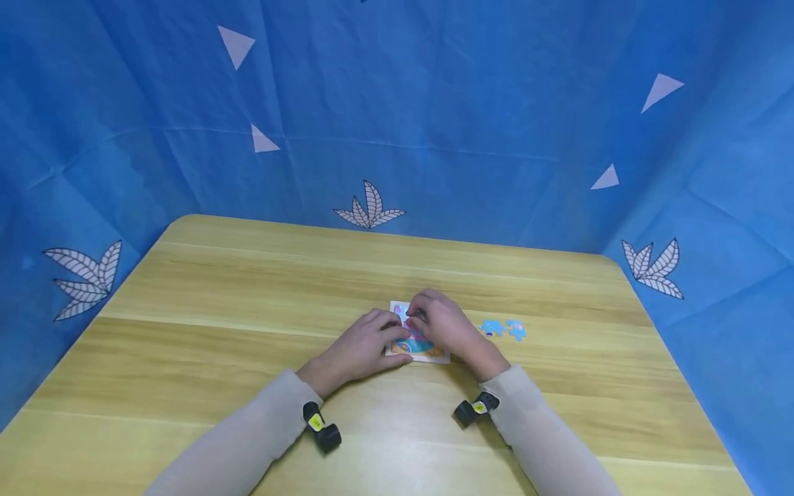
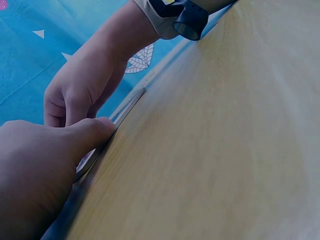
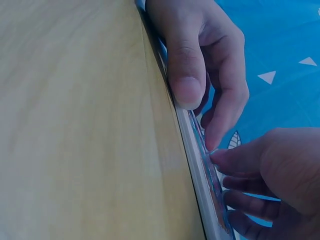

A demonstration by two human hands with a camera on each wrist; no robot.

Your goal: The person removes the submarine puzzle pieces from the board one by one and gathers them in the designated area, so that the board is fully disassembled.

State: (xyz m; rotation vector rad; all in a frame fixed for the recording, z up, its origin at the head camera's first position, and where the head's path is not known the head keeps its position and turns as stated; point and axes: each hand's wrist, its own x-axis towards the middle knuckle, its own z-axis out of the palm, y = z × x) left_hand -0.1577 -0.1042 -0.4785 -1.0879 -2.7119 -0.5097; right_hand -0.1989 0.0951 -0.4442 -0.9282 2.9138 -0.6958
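Note:
A small jigsaw puzzle [image 1: 419, 348] with a pale frame and a pink, teal and orange picture lies flat on the table. My left hand [image 1: 366, 344] holds it at the left side, thumb on the near edge and bent fingers over the top. In the right wrist view, the left thumb [image 3: 188, 92] rests against the frame's edge. Bent over the puzzle's upper part is my right hand [image 1: 443, 324], fingertips down on the picture and close to the left index finger. Whether a piece is between the right fingertips is hidden.
Two loose blue puzzle pieces, a left one [image 1: 493, 327] and a right one [image 1: 516, 330], lie right of the puzzle. Under everything is a wooden table [image 1: 248, 289]. A blue curtain [image 1: 471, 138] hangs behind and beside it.

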